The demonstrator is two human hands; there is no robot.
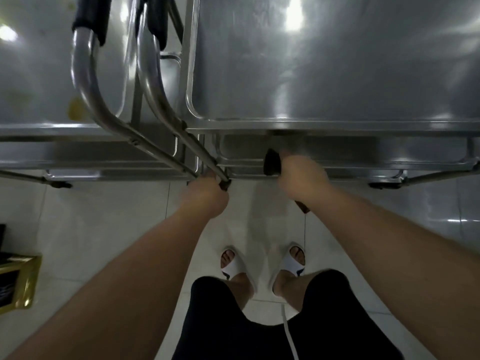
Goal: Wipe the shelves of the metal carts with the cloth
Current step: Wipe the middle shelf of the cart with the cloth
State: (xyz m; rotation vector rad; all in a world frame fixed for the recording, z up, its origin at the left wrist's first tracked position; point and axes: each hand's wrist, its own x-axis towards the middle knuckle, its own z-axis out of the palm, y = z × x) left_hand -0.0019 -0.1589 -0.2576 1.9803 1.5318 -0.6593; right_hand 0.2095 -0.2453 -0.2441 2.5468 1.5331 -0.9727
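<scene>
Our right hand (298, 172) is wrapped round a dark cloth (271, 162) at the right cart (337, 74) lower shelf; left hand (207, 193) grip clamps a cart leg (215, 172).

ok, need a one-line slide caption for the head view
Person bends over two metal carts, left hand gripping the cart frame, right hand holding a dark cloth at a lower shelf.
</scene>
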